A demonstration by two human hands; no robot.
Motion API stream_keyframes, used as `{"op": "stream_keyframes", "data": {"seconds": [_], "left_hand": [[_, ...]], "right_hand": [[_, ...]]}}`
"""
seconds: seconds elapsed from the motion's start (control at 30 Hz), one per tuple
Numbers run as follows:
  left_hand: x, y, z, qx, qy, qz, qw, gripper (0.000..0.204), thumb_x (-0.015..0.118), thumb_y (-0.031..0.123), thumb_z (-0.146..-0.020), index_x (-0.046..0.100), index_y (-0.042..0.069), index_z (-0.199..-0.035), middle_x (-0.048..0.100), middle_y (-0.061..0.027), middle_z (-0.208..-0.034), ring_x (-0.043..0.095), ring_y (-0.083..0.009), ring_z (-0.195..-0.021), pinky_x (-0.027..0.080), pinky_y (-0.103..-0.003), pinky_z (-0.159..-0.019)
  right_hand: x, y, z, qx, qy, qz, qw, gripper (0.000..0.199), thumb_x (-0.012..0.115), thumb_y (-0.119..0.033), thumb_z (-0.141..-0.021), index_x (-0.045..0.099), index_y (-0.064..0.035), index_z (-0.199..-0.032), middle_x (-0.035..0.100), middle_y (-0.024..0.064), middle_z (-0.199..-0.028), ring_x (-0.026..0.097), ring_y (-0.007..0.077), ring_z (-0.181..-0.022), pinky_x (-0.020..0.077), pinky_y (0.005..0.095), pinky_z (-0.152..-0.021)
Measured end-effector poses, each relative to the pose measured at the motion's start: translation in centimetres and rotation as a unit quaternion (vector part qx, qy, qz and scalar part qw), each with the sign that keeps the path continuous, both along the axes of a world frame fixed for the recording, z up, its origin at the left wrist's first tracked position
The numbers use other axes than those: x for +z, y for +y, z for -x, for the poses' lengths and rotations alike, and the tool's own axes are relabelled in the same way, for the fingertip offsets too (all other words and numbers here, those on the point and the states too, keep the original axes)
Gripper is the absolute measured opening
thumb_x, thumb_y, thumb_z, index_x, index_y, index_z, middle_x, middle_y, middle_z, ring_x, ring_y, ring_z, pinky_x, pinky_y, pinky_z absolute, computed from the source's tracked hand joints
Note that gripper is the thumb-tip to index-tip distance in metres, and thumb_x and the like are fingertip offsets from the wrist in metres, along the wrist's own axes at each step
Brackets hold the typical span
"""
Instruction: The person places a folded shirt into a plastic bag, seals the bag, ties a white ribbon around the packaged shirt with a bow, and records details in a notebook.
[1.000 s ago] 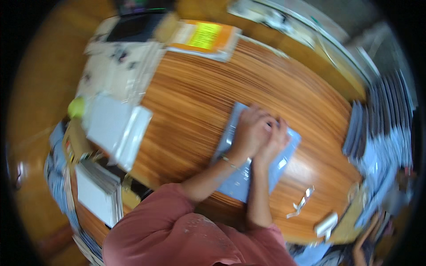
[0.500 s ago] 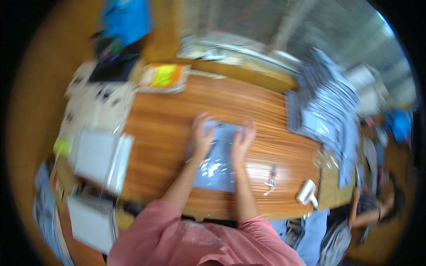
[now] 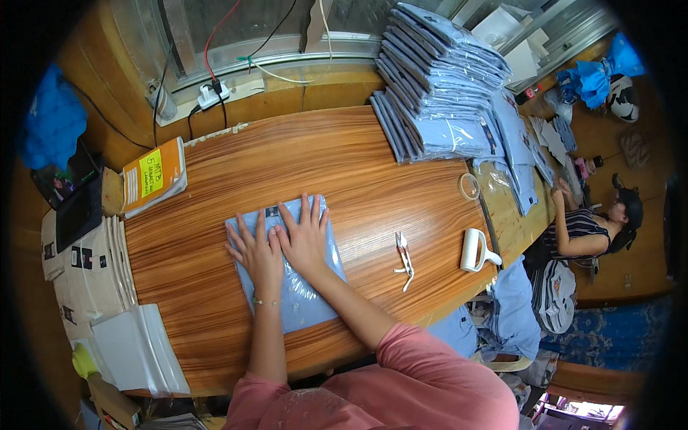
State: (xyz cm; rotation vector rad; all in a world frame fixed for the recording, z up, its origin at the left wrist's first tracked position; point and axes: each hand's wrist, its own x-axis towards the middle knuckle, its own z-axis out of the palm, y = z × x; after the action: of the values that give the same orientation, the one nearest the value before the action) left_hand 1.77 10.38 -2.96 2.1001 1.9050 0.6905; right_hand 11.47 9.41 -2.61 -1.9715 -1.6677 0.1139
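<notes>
Indoors, a folded light-blue garment in clear plastic (image 3: 297,304) is lying flat toward the front edge of a wood-grain table (image 3: 190,279), its wrapping catching the light. Both bare hands are resting on its far half: the left hand (image 3: 258,251) and the right hand (image 3: 304,240) are lying palm-down, close together, fingers spread wide, neither one gripping anything. Taking the package as the clock's centre, metal thread snips (image 3: 403,254) are lying at three o'clock, and a white lint roller (image 3: 471,249) is sitting farther out along that line. Near two o'clock, a pale ring (image 3: 469,186) is resting by the table's side edge. Between one and two o'clock, a tall stack of bagged blue garments (image 3: 441,75) is rising at the far corner. Orange-covered papers (image 3: 154,175) with a yellow label are lying at ten o'clock, beige bagged garments (image 3: 93,276) are sitting at nine, and a white plastic-covered pile (image 3: 132,347) is occupying eight. Farther off, between two and three o'clock, a co-worker (image 3: 588,233) in a striped top is holding both arms forward.
</notes>
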Motion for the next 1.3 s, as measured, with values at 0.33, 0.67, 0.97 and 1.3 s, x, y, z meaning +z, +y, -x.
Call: {"op": "stream_keyframes", "data": {"seconds": [0.33,0.67,0.97,1.3], "left_hand": [[-1.4,0.4,0.1,0.007,0.000,-0.029,1.000,0.043,0.045,0.034,-0.092,0.047,0.022,-0.134,0.023,-0.0187,-0.147,0.010,-0.0433,-0.137,0.009,-0.066,-0.103],[-1.3,0.5,0.6,-0.007,0.021,-0.018,1.000,0.045,0.046,0.035,-0.091,0.046,0.022,-0.134,0.023,-0.0203,-0.147,0.010,-0.0443,-0.137,0.009,-0.066,-0.103],[-0.7,0.4,0.6,0.021,-0.019,-0.045,0.999,0.049,0.047,0.033,-0.090,0.043,0.014,-0.135,0.025,-0.0209,-0.146,0.012,-0.0409,-0.137,0.010,-0.064,-0.104],[31.8,-12.4,-16.8,-0.582,-0.358,-0.081,0.726,0.031,0.059,0.020,-0.083,0.060,0.004,-0.110,0.060,-0.0129,-0.115,0.055,-0.0295,-0.107,0.041,-0.039,-0.090]], "right_hand": [[-0.3,0.2,0.0,0.000,0.008,-0.019,1.000,0.046,0.052,-0.035,-0.086,0.052,-0.0165,-0.129,0.029,0.0278,-0.141,0.018,0.0488,-0.133,0.0125,0.0629,-0.104],[1.0,-3.3,-4.3,-0.009,0.086,-0.046,0.995,0.052,0.051,-0.038,-0.088,0.045,-0.0127,-0.133,0.028,0.0234,-0.143,0.019,0.0400,-0.136,0.0126,0.0605,-0.106],[-0.3,-20.2,-19.7,-0.129,-0.096,0.144,0.976,0.071,0.044,-0.050,-0.090,0.029,-0.0045,-0.141,0.019,0.0152,-0.150,0.014,0.0301,-0.140,0.0121,0.0521,-0.110],[1.5,-18.3,-29.0,-0.080,0.046,-0.032,0.995,0.056,0.052,-0.033,-0.091,0.037,-0.0061,-0.137,0.032,0.0202,-0.142,0.027,0.0360,-0.133,0.0213,0.0464,-0.109]]}}
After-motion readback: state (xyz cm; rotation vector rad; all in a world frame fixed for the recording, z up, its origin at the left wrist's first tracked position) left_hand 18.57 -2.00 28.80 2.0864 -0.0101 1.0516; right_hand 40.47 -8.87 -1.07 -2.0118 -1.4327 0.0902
